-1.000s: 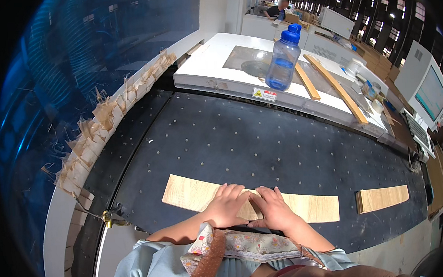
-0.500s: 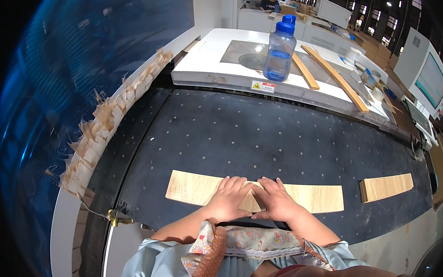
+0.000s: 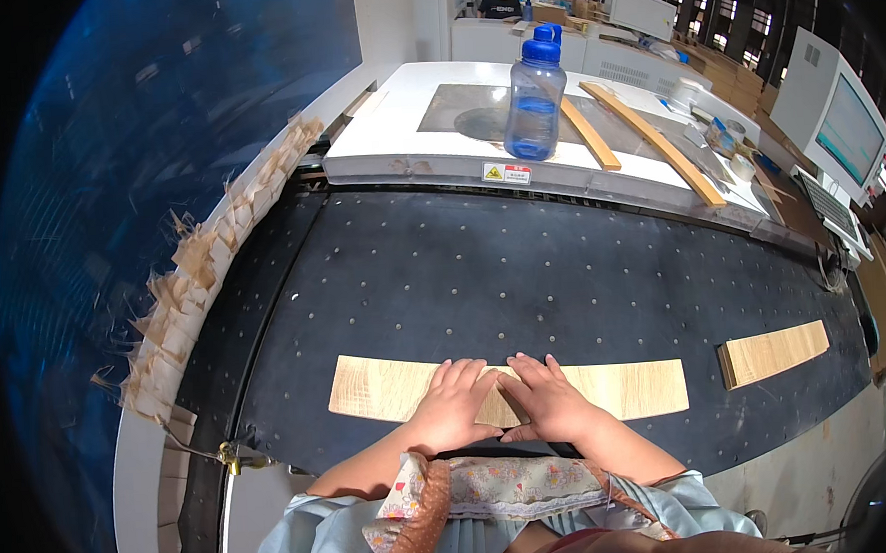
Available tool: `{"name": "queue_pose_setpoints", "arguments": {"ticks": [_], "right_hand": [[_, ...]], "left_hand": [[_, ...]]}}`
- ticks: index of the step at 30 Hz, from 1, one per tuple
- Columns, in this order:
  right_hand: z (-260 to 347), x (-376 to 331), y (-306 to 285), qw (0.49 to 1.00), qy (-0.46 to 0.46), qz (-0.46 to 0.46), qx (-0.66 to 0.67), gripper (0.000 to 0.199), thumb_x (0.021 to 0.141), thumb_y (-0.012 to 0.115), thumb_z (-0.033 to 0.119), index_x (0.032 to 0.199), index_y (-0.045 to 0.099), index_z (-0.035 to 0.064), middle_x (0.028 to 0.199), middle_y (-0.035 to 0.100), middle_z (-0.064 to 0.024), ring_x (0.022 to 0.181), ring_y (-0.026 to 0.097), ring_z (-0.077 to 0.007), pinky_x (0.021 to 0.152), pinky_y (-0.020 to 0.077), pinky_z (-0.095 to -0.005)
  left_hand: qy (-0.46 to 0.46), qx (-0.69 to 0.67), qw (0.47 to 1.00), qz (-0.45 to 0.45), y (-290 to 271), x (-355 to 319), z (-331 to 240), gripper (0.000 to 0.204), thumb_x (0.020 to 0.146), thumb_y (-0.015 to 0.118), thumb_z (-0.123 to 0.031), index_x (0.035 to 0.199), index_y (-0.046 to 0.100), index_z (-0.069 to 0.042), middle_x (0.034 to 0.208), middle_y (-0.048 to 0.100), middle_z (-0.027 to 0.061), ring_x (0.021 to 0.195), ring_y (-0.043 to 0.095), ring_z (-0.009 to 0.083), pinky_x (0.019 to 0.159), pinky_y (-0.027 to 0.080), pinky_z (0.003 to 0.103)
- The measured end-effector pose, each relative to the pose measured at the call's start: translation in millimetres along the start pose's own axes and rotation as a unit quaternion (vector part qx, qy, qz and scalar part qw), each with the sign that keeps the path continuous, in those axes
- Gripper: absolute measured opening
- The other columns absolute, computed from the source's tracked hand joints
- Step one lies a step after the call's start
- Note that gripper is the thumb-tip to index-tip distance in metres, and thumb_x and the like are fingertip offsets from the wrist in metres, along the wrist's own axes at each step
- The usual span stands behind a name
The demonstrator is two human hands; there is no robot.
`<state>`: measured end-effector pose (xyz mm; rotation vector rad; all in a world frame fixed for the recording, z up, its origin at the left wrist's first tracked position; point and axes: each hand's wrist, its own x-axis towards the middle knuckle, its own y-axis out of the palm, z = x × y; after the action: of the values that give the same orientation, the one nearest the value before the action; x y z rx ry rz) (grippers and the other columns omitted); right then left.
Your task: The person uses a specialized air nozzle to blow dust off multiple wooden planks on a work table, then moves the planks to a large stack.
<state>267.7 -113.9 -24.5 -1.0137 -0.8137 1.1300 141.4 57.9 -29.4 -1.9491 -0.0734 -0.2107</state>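
Pale wood-grain board pieces (image 3: 624, 391) lie in a long, shallow arc on the dark, studded machine bed right before me. My left hand (image 3: 454, 406) is on the left stretch and my right hand (image 3: 545, 399) on the right one. Each hand spans the wood, fingers at the far edge and thumb toward the near edge. Fingertips of both hands nearly meet in the middle. Between them a diagonal dark edge shows, but my hands hide whether two pieces meet there. Apart to the right sits a short stack of matching tapered pieces (image 3: 776, 354).
Beyond the bed (image 3: 413, 268), a white machine table (image 3: 394, 114) carries a blue water bottle (image 3: 534, 101) and two wooden strips (image 3: 651, 143). A monitor (image 3: 841, 120) and keyboard stand at right. Frayed tan flaps (image 3: 197, 264) line the blue panel at left. Another person (image 3: 499, 5) is far back.
The view has shifted slightly, so the table and bottle appear farther left and higher. Both hands keep their grip and place on the wood.
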Motion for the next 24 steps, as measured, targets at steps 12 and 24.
{"name": "queue_pose_setpoints", "arguments": {"ticks": [12,24], "right_hand": [[-1.4,1.5,-1.2,1.0,-0.007,0.008,0.012,0.091,0.065,0.076,0.05,0.136,0.039,0.0064,0.135,0.038,-0.0216,0.131,0.032,-0.037,0.107,0.0216,-0.0589],[-2.8,0.5,0.6,1.0,-0.01,-0.009,0.028,0.089,0.066,0.076,0.047,0.135,0.039,0.0059,0.137,0.038,-0.024,0.129,0.035,-0.0399,0.106,0.0233,-0.0594]], "left_hand": [[-0.009,0.02,1.0,0.022,0.2,1.3,-2.0,0.081,0.068,0.076,-0.039,0.131,0.041,-0.003,0.135,0.04,0.0194,0.129,0.034,0.036,0.108,0.023,0.052],[-0.01,0.007,0.999,0.042,-8.2,8.8,-10.1,0.078,0.068,0.075,-0.036,0.13,0.041,-0.003,0.133,0.04,0.0211,0.128,0.034,0.0377,0.108,0.021,0.052]]}}
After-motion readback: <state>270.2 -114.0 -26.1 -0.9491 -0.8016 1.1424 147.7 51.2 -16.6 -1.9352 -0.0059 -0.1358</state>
